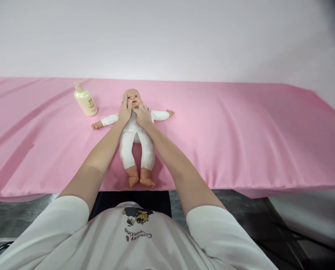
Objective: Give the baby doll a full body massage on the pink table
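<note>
I am looking down at my two bare hands on a baby doll [136, 131], which lies on its back on a bench [226, 138] covered in pink cloth. Its bald head points away from me, and its bare feet [141, 180] are close to the near edge. The doll wears white; its arms stretch out to both sides, and its legs are slightly apart. My left hand [125, 111] lies along the left side of its face, that grip open, the fingers reaching up the cheek and the thumb near the mouth. My right hand [142, 114] is at the chin and upper chest, its fingers bent; I cannot tell how far that grip is closed. The hands meet or nearly meet just below the doll's mouth. To the left of the doll's head, well apart from my hands, a cream-coloured pump bottle [85, 102] stands with a small picture and print on its front. A plain pale wall [167, 41] rises behind the bench. Below is my white shirt [133, 251], with a cartoon figure and upside-down lettering, above a grey floor [226, 202].
</note>
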`<action>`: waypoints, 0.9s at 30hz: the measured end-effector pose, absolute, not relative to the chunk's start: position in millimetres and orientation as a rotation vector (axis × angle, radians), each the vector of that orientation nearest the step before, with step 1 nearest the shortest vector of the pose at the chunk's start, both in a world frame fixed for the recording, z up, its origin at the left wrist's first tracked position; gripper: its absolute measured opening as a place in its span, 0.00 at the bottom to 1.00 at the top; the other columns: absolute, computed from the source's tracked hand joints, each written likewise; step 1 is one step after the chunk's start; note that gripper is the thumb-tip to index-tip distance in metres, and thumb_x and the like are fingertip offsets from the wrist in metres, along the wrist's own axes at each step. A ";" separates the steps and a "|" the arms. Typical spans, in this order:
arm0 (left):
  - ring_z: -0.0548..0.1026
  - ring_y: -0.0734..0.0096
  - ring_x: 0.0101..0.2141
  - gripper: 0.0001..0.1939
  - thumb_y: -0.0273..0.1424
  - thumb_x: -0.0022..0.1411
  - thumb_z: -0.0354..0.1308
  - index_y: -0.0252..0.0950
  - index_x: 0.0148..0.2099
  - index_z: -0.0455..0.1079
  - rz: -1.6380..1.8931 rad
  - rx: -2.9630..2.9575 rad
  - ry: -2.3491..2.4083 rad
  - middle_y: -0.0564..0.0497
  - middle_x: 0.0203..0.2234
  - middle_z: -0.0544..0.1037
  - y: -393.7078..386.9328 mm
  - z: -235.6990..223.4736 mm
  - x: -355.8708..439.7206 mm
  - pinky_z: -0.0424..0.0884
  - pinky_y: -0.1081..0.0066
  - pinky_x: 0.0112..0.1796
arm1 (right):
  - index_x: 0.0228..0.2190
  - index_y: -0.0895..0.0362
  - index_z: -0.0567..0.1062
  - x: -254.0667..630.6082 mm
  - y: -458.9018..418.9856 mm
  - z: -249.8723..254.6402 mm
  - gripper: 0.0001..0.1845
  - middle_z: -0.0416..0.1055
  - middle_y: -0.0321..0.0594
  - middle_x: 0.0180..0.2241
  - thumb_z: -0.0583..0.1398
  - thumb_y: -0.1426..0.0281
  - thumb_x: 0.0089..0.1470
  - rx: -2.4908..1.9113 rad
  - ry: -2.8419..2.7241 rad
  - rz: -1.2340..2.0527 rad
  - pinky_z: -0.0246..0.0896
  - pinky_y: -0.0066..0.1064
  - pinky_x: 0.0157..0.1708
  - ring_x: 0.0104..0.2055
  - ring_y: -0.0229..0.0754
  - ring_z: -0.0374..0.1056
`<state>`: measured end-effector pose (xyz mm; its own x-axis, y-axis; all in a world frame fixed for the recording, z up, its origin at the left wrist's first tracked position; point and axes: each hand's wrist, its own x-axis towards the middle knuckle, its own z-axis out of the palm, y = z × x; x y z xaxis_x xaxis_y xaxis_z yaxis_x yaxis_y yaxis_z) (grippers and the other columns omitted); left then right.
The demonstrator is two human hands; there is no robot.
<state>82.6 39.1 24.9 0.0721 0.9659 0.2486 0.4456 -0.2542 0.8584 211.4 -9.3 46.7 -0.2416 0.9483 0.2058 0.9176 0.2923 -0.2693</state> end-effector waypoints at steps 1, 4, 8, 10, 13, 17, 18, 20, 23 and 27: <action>0.45 0.61 0.77 0.37 0.46 0.81 0.38 0.32 0.80 0.36 1.164 1.760 1.447 0.41 0.78 0.46 40.9 23.4 81.6 0.44 0.62 0.74 | 0.71 0.42 0.63 212.9 -7.9 44.8 0.36 0.63 0.51 0.63 0.48 0.78 0.67 -1.667 -2.252 0.130 0.54 0.52 0.60 0.62 0.60 0.59; 0.53 0.66 0.75 0.33 0.44 0.81 0.38 0.35 0.80 0.43 1.189 1.740 1.589 0.45 0.77 0.52 43.3 18.3 78.1 0.50 0.68 0.73 | 0.72 0.41 0.59 221.6 -1.5 33.8 0.35 0.65 0.51 0.61 0.49 0.76 0.69 -1.586 -2.218 0.164 0.55 0.52 0.60 0.62 0.59 0.60; 0.69 0.54 0.68 0.26 0.40 0.79 0.44 0.36 0.70 0.66 1.062 1.714 1.761 0.41 0.66 0.72 41.4 12.5 73.6 0.60 0.55 0.69 | 0.74 0.50 0.54 242.7 8.0 13.3 0.34 0.68 0.48 0.59 0.54 0.65 0.72 -1.472 -2.070 0.348 0.54 0.47 0.66 0.64 0.53 0.63; 0.75 0.49 0.61 0.24 0.42 0.79 0.43 0.37 0.57 0.77 1.012 1.747 1.828 0.39 0.56 0.80 39.6 10.1 72.5 0.65 0.52 0.64 | 0.75 0.59 0.48 250.7 12.0 5.7 0.41 0.67 0.51 0.63 0.58 0.60 0.71 -1.449 -1.973 0.439 0.54 0.43 0.68 0.66 0.51 0.62; 0.78 0.49 0.55 0.26 0.47 0.77 0.43 0.35 0.54 0.77 1.086 1.727 1.818 0.38 0.51 0.82 38.6 4.5 70.1 0.69 0.52 0.60 | 0.74 0.67 0.45 253.1 15.6 1.8 0.49 0.62 0.56 0.68 0.62 0.57 0.68 -1.477 -1.867 0.518 0.51 0.41 0.71 0.69 0.50 0.59; 0.75 0.53 0.59 0.33 0.53 0.72 0.53 0.35 0.67 0.66 1.267 1.767 1.626 0.36 0.61 0.75 43.5 -9.1 59.9 0.68 0.54 0.63 | 0.74 0.66 0.45 246.7 14.5 5.7 0.51 0.48 0.58 0.75 0.63 0.55 0.67 -1.524 -1.847 0.553 0.43 0.49 0.75 0.76 0.55 0.48; 0.72 0.52 0.63 0.37 0.56 0.70 0.55 0.36 0.69 0.64 1.317 1.830 1.540 0.36 0.65 0.71 45.7 -12.4 56.4 0.66 0.54 0.65 | 0.74 0.67 0.44 245.5 13.6 6.8 0.51 0.45 0.57 0.76 0.63 0.55 0.67 -1.523 -1.858 0.563 0.42 0.50 0.76 0.77 0.56 0.45; 0.62 0.50 0.71 0.44 0.61 0.67 0.55 0.37 0.73 0.59 1.356 1.978 1.370 0.35 0.72 0.61 49.8 -16.9 49.6 0.58 0.54 0.70 | 0.75 0.66 0.44 244.3 12.1 7.9 0.50 0.41 0.54 0.77 0.62 0.57 0.68 -1.522 -1.893 0.583 0.40 0.50 0.77 0.78 0.55 0.43; 0.46 0.47 0.77 0.50 0.65 0.67 0.50 0.38 0.77 0.53 1.217 2.134 1.265 0.38 0.76 0.52 51.8 -17.5 42.2 0.45 0.50 0.74 | 0.75 0.60 0.44 244.6 11.5 6.9 0.48 0.40 0.48 0.78 0.60 0.59 0.67 -1.489 -1.949 0.574 0.41 0.53 0.77 0.78 0.54 0.44; 0.42 0.48 0.77 0.49 0.64 0.69 0.46 0.35 0.78 0.54 1.173 2.118 1.310 0.40 0.77 0.50 44.0 -13.4 39.3 0.41 0.49 0.75 | 0.76 0.55 0.43 246.3 11.4 5.3 0.45 0.39 0.41 0.78 0.56 0.64 0.65 -1.433 -1.999 0.557 0.45 0.56 0.75 0.77 0.55 0.49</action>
<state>39.3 44.0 -13.4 0.2143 0.8666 0.4507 0.5435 -0.4891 0.6821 246.3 11.4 5.3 -0.2286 0.9453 0.2328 0.6887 0.3260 -0.6477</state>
